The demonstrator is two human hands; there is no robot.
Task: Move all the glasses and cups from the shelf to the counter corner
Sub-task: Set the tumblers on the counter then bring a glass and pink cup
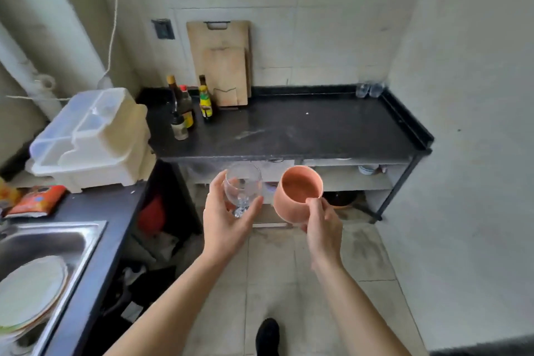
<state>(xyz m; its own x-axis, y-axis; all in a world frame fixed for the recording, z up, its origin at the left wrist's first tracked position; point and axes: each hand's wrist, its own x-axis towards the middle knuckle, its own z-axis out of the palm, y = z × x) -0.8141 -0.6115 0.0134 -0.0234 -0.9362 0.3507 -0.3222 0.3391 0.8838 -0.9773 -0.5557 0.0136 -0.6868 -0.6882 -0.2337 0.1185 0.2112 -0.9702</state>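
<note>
Nearest, both hands are raised in front of the long black stone counter (289, 130), each carrying one vessel, which looks like a way to halve the trips. The left hand (224, 220) cradles a clear stemless drinking glass (242, 188) from below and the side, thumb on the near wall and fingers (254, 205) curled round the base, so the slippery glass sits upright in the palm. The right hand (319, 221) pinches the near rim of a rounded terracotta-pink cup (297, 193) – thumb over the lip, fingers closed against the outside – and the cup tilts toward the camera, showing its empty inside.

Just beyond the hands, under the counter, runs the pale open shelf (355, 179); a small white bowl-like vessel (367, 169) sits at its right end, what kind I cannot tell.

Farthest, in the counter's back right corner, two small clear glasses (369, 90) stand side by side against the wall – seemingly the target spot, with the carried pair well short of it
</note>
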